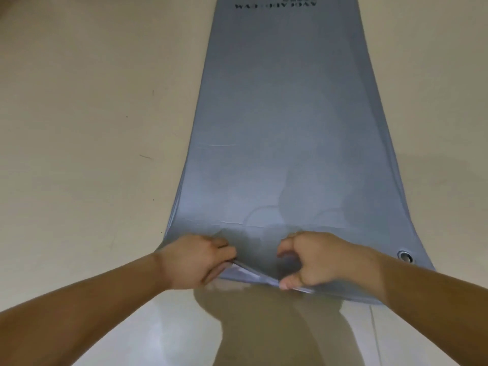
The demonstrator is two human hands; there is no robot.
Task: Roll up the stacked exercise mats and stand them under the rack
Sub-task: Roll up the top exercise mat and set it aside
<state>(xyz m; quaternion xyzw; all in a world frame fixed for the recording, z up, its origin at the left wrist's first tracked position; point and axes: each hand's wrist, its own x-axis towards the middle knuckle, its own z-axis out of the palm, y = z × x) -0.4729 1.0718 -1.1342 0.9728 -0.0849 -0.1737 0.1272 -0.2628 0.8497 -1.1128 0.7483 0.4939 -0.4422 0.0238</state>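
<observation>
A long grey exercise mat [280,122] lies flat on the floor, stretching away from me, with dark upside-down lettering at its far end. My left hand [196,260] and my right hand [314,260] both pinch the mat's near edge, which is lifted slightly off the floor and shows a paler underside. A metal eyelet [405,256] sits in the near right corner. Whether more mats lie beneath this one, I cannot tell. No rack is in view.
Pale cream floor [92,114] surrounds the mat on both sides. A glossy patch of floor [264,326] just in front of me reflects a dark shape.
</observation>
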